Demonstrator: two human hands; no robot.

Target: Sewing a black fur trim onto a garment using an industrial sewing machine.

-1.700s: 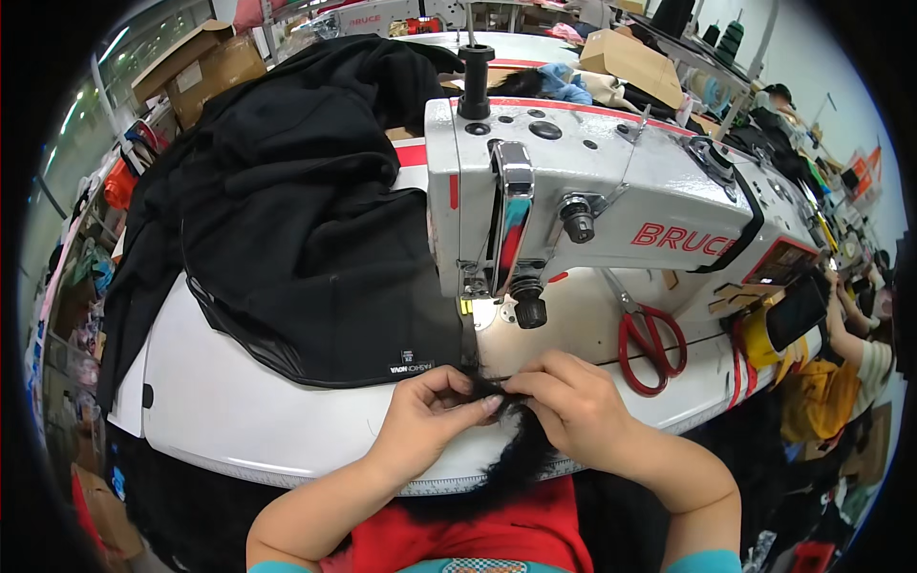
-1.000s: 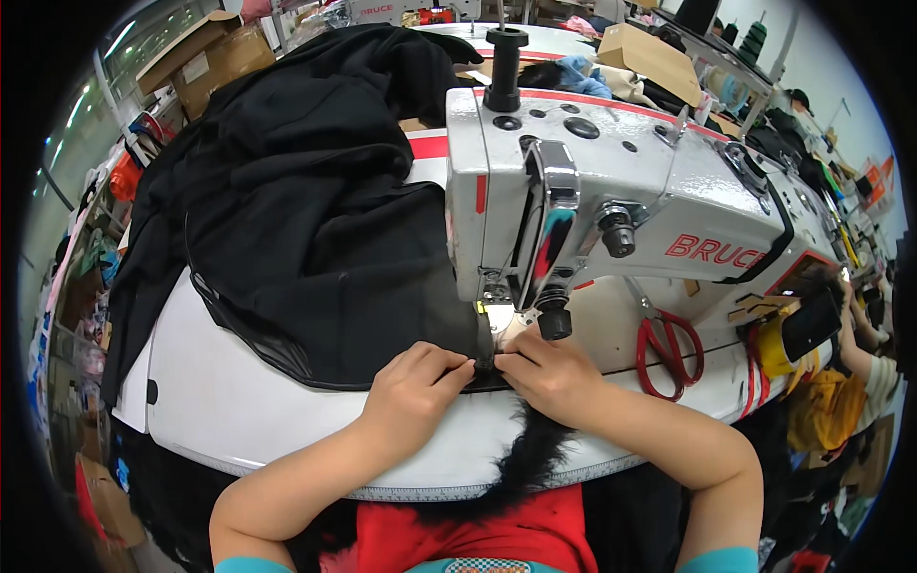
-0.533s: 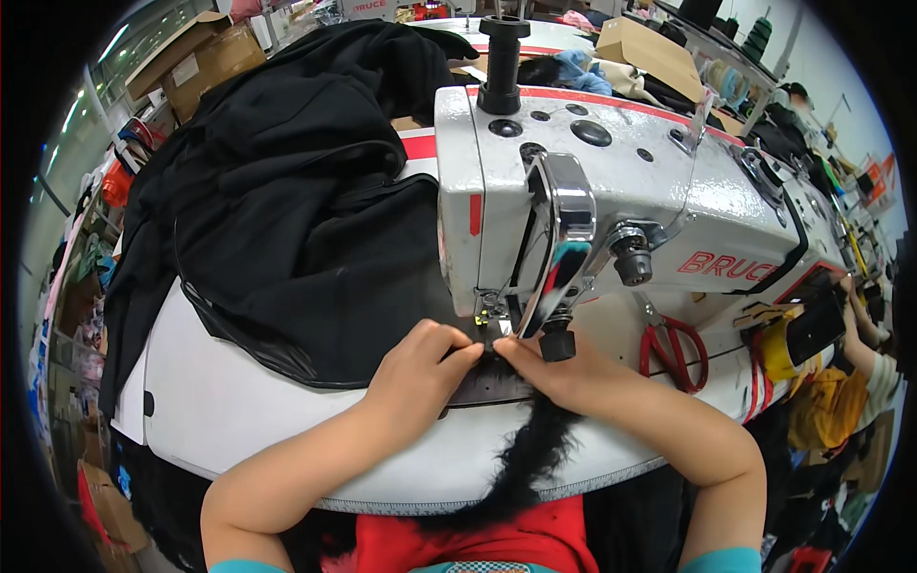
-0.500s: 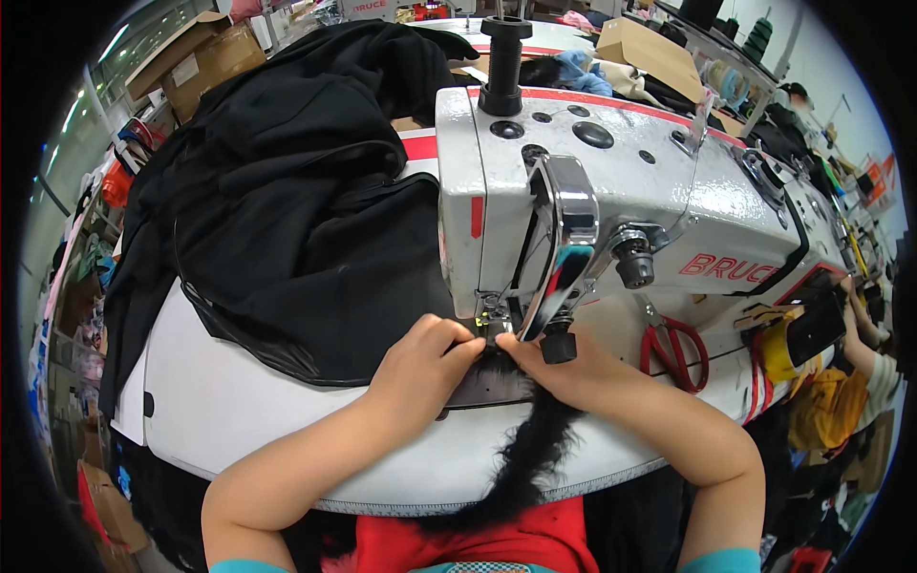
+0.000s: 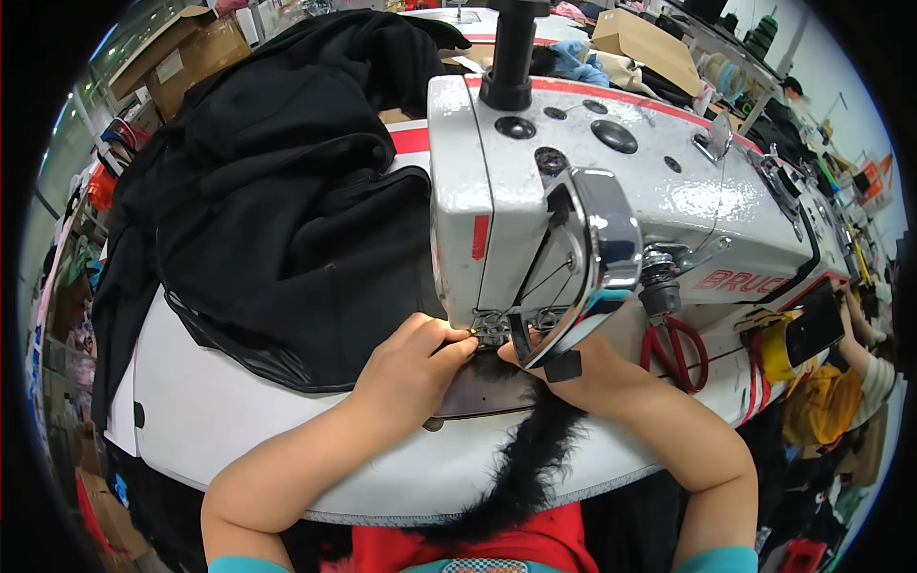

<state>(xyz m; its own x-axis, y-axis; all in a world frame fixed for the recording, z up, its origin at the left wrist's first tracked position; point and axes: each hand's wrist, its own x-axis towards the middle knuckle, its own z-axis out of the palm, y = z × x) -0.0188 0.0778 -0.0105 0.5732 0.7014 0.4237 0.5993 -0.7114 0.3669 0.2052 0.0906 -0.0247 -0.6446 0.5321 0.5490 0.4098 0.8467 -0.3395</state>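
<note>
Left sleeve: teal; I see its hem near the elbow, beyond the near edge of the tabletop.
Right sleeve: teal, matching the left, likewise beyond that edge.
Shirt front: teal; I get only a narrow strip of it.
Print: small light-and-dark checks, set in the teal, cut off on my feed.
Lap cloth: red, beyond the tabletop's near edge; I cannot tell the garment's type.
Forearms: bare below both hems.
Left hand: bare.
Right hand: bare, partly hidden from me.
</note>
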